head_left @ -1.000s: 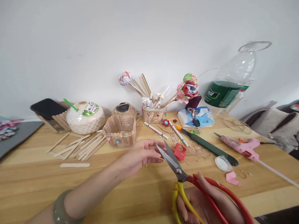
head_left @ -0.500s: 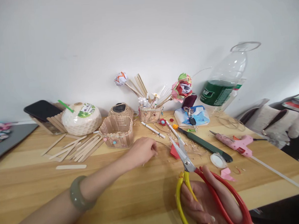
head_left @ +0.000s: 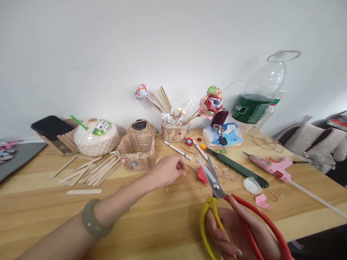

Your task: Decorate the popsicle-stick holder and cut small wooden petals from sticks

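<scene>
My right hand (head_left: 235,234) grips a pair of scissors (head_left: 217,191) with one yellow and one red handle. Their blades are parted and point away from me, over a folded red paper piece (head_left: 202,175). My left hand (head_left: 169,171), with a bangle (head_left: 92,219) on the wrist, is closed just above the table, left of the blades. Its fingertips are pressed together, and what they hold, if anything, I cannot make out. Behind that hand stands a small basket (head_left: 137,156) faced with wooden sticks and small flowers.
Loose craft sticks (head_left: 102,171) lie at the left, near a white coconut (head_left: 96,139) with a green straw. Paper flowers (head_left: 211,101) rise from a decorated holder (head_left: 175,133) at the back. A green-handled knife (head_left: 238,165), a pink glue gun (head_left: 269,166) and a large bottle (head_left: 258,95) are at the right.
My left hand has shifted slightly to the right. My right hand has drawn the scissors a little to the left, and their blades are still parted.
</scene>
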